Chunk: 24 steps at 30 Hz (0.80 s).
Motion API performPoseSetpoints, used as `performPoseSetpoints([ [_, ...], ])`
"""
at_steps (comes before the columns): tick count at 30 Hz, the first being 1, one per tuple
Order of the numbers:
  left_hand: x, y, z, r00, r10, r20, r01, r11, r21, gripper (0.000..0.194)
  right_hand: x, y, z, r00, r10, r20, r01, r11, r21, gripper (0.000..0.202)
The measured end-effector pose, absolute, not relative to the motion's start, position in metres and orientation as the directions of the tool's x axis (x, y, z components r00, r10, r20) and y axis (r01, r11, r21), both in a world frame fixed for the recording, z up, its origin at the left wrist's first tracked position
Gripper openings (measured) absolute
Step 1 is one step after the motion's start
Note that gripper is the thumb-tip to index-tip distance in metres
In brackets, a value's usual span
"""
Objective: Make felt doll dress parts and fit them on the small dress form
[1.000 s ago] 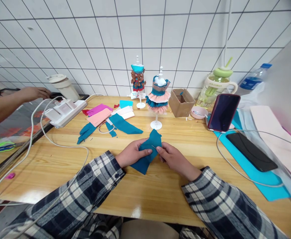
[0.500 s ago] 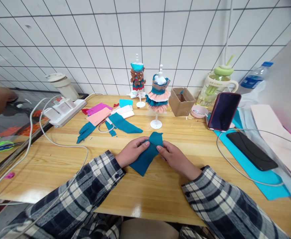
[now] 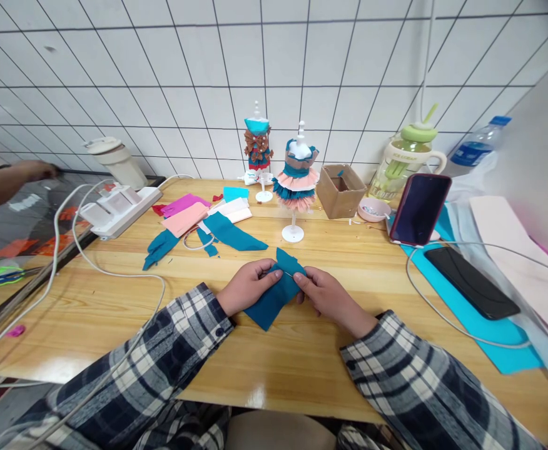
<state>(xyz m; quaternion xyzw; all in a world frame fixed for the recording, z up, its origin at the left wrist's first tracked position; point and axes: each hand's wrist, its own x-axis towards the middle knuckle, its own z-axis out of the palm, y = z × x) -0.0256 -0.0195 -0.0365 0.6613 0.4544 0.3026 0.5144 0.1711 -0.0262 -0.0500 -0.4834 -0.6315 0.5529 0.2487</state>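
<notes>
Between my two hands is a piece of teal crepe paper, held a little above the table. My left hand pinches its left side, thumb on top. On the right side my right hand grips the same piece between thumb and fingers. A thin pale line runs across the paper from thumb to thumb; whether it is a crease or a fine needle I cannot tell. Just beyond stands a small white dress form wearing a ruffled teal and pink paper dress. Fingers beneath the paper are partly hidden.
Teal strips and pink paper lie at the left, near a power strip with looping cable. Another dressed form, a cardboard box and a bead dish stand behind. Phones lie right. Another person's hand is far left.
The paper's top end has tilted left, and the pale line between my thumbs shows more clearly. At the far left the other person's hand has moved right.
</notes>
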Motion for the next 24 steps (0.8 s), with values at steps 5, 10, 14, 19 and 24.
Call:
performPoseSetpoints([
  [5,-0.0269,-0.0196,-0.0401,0.400,0.915,-0.050,0.301,-0.080,0.950,0.029,0.1705,-0.0269,-0.0478,-0.394,0.897,-0.202,0.308,-0.079,-0.948,0.032],
  [10,-0.0249,-0.0211,-0.0391,0.394,0.917,-0.070,0.304,-0.058,0.951,0.029,0.1715,-0.0240,-0.0494,-0.392,0.915,-0.093,0.231,-0.001,-0.973,0.029],
  [14,-0.0241,-0.0211,-0.0385,0.395,0.916,-0.069,0.296,-0.056,0.953,0.029,0.1730,-0.0224,-0.0496,-0.390,0.917,-0.086,0.261,0.021,-0.965,0.028],
  [19,-0.0251,-0.0200,-0.0409,0.406,0.912,-0.062,0.295,-0.067,0.953,0.030,0.1735,-0.0233,-0.0475,-0.399,0.911,-0.104,0.277,0.012,-0.961,0.029],
  [24,-0.0250,-0.0198,-0.0417,0.412,0.909,-0.062,0.249,-0.047,0.967,0.030,0.1729,-0.0239,-0.0469,-0.403,0.910,-0.099,0.264,0.012,-0.964,0.030],
])
